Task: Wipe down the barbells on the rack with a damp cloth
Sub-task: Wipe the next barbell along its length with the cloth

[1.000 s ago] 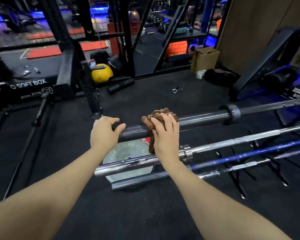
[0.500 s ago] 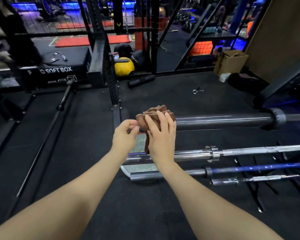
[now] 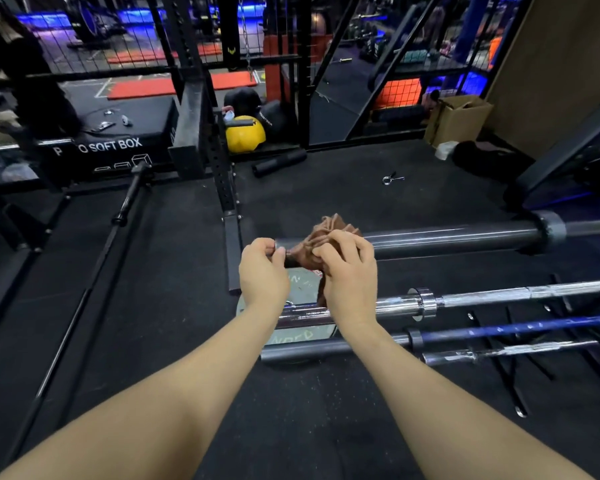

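Right hand (image 3: 349, 271) curled around cloth (image 3: 326, 237)

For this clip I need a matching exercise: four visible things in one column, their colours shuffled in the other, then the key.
Things:
1. cloth
2. kettlebell
3. cardboard box
4. third barbell's shaft

Colours:
A. blue
B. yellow
C. reddish brown
D. tan

Pairs: 1-C, 2-B, 3-D, 4-A

Both forearms were bare to the frame's lower edge, no sleeve showing, and the left hand (image 3: 262, 275) and right hand (image 3: 349, 277) were ungloved.
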